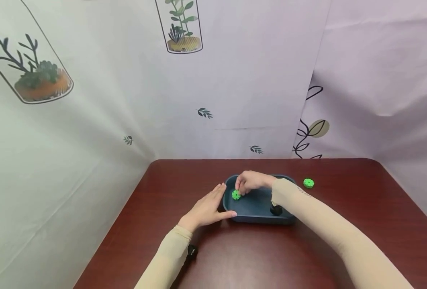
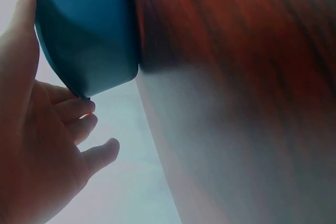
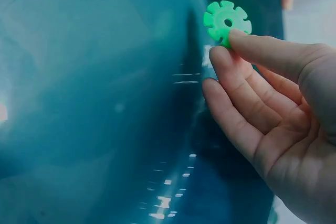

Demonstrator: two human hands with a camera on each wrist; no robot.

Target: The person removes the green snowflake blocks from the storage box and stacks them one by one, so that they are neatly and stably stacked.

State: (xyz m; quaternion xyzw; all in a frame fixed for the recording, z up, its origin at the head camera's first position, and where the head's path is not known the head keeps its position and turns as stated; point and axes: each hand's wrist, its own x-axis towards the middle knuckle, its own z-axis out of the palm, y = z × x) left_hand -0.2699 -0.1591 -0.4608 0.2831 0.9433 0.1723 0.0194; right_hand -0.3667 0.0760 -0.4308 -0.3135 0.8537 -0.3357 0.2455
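Observation:
A green notched plastic disc [image 3: 234,20] with a hole in its middle is pinched between the thumb and forefinger of my right hand [image 1: 251,182]. That hand reaches down into a dark blue tray [image 1: 258,219], near its left end. At the tray's left end lies my left hand [image 1: 209,206], its fingers extended along the outer side and its thumb at the front rim. In the left wrist view the fingers of my left hand [image 2: 52,140] reach round the end wall of the tray [image 2: 86,35].
More green discs [image 1: 309,183], seemingly stacked, lie on the brown wooden table [image 1: 271,257] beyond the tray's right end. Printed cloth [image 1: 235,100] hangs behind the table and along both sides. A black wrist camera [image 1: 276,209] sits under my right wrist, over the tray.

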